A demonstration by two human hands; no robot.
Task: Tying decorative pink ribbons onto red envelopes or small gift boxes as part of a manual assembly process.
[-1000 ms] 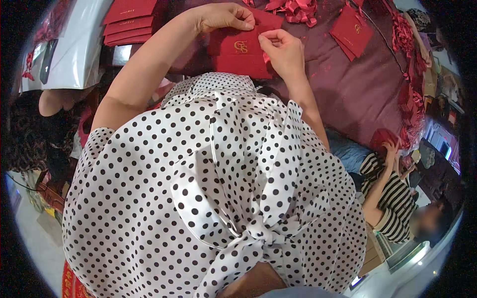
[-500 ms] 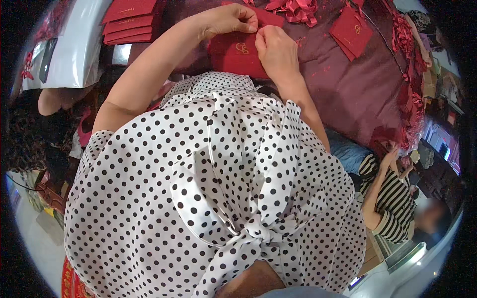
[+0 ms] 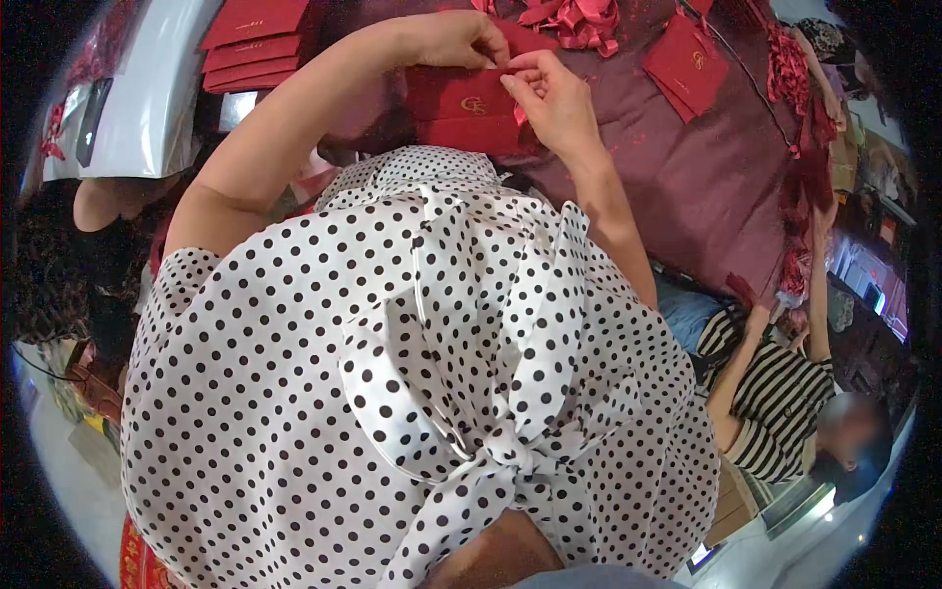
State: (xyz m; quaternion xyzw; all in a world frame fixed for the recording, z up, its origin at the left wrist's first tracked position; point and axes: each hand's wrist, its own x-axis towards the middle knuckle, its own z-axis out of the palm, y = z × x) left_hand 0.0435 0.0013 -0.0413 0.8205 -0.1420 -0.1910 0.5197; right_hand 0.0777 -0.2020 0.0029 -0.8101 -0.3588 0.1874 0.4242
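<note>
A flat red pouch (image 3: 456,126) with a gold emblem lies in front of me at the near edge of the dark red cloth. My left hand (image 3: 456,41) is closed, its thumb and fingers pinching at the pouch's upper edge. From the other side, my right hand (image 3: 559,103) meets it there, thumb and forefinger bent toward the same spot. What sits between the right fingertips is too small to make out. A short bit of red ribbon (image 3: 520,116) shows below the right thumb. Another red piece lies just behind the hands.
Stacked red pouches (image 3: 253,47) stand at the far left beside a white glossy sheet (image 3: 147,108). Loose red ribbons (image 3: 579,22) lie beyond my hands. More red pouches (image 3: 689,67) fan out on the dark red cloth (image 3: 677,177). A person in a striped top (image 3: 775,393) sits at the right.
My right fingers have loosened from a tight fist-like pinch and spread somewhat, baring the ribbon bit. My left hand stays at the pouch's edge. The person at right has stretched out an arm.
</note>
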